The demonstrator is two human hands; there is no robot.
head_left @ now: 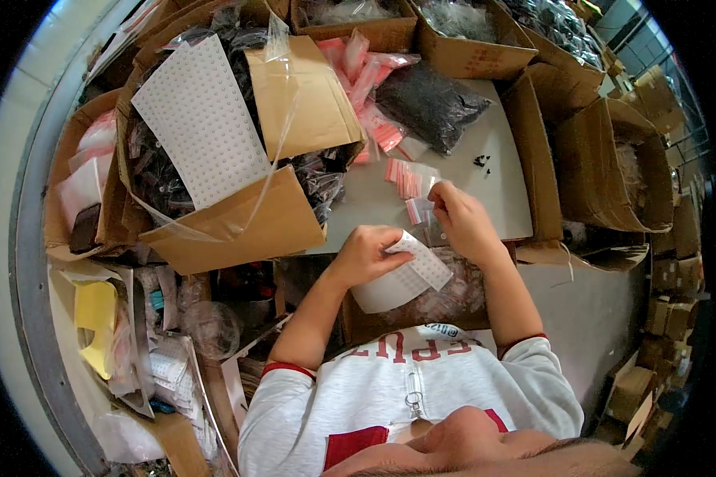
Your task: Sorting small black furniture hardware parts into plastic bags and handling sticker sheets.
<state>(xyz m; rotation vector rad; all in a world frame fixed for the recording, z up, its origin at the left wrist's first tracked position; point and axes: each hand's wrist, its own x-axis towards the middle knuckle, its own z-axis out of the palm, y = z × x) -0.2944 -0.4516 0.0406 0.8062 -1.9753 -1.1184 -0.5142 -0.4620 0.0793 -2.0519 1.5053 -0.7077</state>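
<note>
My left hand [367, 253] grips a white sticker sheet [390, 288] printed with rows of small grey marks; its upper part curls over the thumb. My right hand [460, 219] is closed in a pinch just above the table edge, beside small clear zip bags [418, 211] with red-striped tops. Whatever lies between its fingertips is too small to make out. Just beyond, a fanned stack of zip bags [406, 176] rests on the white table [501, 179]. Below my hands, a cardboard box [469, 294] holds many clear little bags.
On the left, a large carton [239, 222] of dark bagged parts carries a big dotted sheet [203, 119]. A black-filled plastic bag [429, 99] and pink bags [358, 67] lie at the back. Small black pieces [482, 162] sit on the right; more cartons [612, 167] stand beyond.
</note>
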